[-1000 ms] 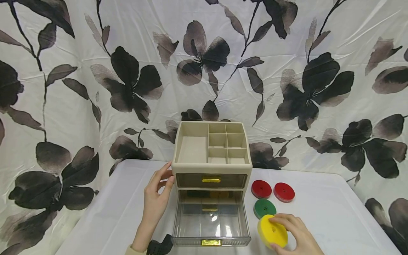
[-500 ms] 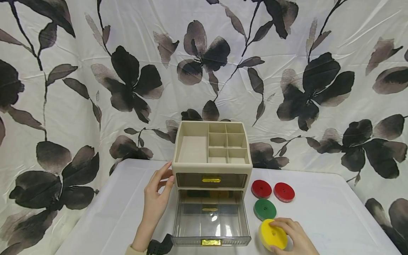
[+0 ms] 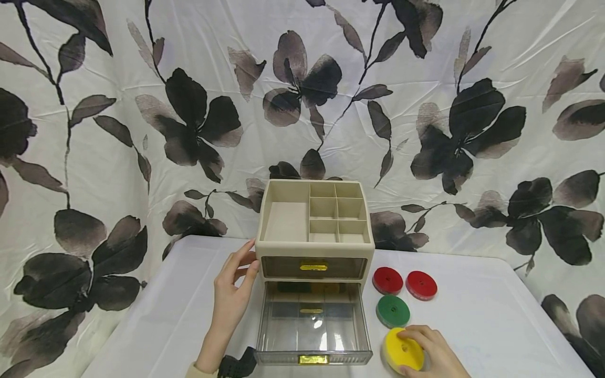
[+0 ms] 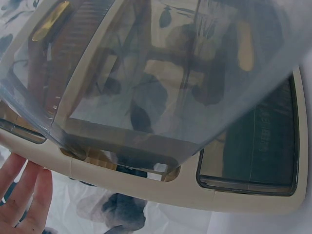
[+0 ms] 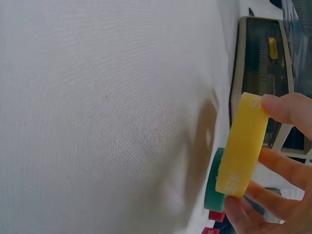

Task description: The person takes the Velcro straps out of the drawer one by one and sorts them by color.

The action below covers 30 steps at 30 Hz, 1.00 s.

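Observation:
My right hand [image 3: 432, 349] pinches a thick yellow disc [image 3: 402, 352] with a small centre hole, thumb and fingers on its rim. In the right wrist view pale lettering shows on the edge of the disc [image 5: 243, 146], and its shadow falls on the cloth beside it. A green disc [image 3: 393, 311] lies just behind it, with two red discs [image 3: 387, 280] farther back. My left hand [image 3: 232, 286] rests its fingertips against the left side of a cream drawer organizer [image 3: 314, 249]. In the left wrist view its fingers [image 4: 36, 190] lie extended at the organizer's edge.
The organizer's clear lower drawer [image 3: 314, 336] is pulled out toward me, with a gold handle at its front. The upper drawer [image 3: 288, 268] is closed. Compartments line the organizer's top. A white-covered table [image 3: 477, 315] lies beneath, and a floral curtain [image 3: 350, 136] hangs behind.
My right hand has lowered the yellow disc slightly toward me, away from the green disc, which now shows fully. The left hand and the organizer have stayed still.

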{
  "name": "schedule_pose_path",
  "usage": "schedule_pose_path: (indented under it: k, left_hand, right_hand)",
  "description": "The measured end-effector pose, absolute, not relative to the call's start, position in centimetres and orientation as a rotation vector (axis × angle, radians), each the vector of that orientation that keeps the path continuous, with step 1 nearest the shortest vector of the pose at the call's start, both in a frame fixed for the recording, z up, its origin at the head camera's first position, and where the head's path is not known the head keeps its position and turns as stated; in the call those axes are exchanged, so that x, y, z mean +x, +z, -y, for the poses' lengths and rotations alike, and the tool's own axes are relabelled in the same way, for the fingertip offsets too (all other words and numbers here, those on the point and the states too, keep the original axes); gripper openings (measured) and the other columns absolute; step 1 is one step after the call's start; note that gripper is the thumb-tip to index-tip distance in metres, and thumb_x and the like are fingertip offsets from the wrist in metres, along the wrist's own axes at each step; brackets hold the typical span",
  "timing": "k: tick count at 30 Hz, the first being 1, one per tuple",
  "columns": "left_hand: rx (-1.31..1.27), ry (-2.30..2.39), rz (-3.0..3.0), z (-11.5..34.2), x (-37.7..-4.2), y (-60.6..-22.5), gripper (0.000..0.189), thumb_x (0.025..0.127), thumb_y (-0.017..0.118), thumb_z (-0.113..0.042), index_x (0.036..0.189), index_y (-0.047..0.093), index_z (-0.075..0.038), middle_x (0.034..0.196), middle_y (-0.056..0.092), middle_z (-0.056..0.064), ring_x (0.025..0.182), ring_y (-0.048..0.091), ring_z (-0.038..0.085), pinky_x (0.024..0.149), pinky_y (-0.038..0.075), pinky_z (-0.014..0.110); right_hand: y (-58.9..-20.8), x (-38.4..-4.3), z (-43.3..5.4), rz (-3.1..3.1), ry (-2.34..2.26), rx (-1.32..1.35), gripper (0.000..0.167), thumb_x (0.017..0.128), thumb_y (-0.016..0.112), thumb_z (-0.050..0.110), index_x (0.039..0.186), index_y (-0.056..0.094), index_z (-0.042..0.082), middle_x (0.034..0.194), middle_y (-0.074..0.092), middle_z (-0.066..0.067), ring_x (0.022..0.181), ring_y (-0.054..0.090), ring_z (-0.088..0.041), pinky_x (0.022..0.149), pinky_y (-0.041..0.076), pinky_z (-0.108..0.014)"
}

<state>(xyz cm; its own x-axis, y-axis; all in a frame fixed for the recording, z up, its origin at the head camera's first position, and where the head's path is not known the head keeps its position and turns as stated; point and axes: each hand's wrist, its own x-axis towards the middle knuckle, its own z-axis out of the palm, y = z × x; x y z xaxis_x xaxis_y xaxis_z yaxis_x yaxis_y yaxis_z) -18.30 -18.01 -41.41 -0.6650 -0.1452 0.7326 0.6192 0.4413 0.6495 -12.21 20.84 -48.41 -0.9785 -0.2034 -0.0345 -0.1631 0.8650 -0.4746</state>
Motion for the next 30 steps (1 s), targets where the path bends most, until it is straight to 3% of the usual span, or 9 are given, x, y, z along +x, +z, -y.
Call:
schedule_pose_path:
  k: [30]
  left_hand:
    - [-0.409,-1.286,1.929,18.0,-18.3,-41.3,0.048,0.088,0.063,0.004,0.133,0.057,-0.012,0.099,0.066,0.009,0.095,0.058,-0.005,0.077,0.049,0.011]
  right_hand:
    - [-49.2,-13.3,-20.6,-2.885,-0.644,-0.21,0.057,0.065,0.085,0.042,0.112,0.065,0.019,0.12,0.056,0.0,0.102,0.046,-0.017,0.087,0.053,-0.036]
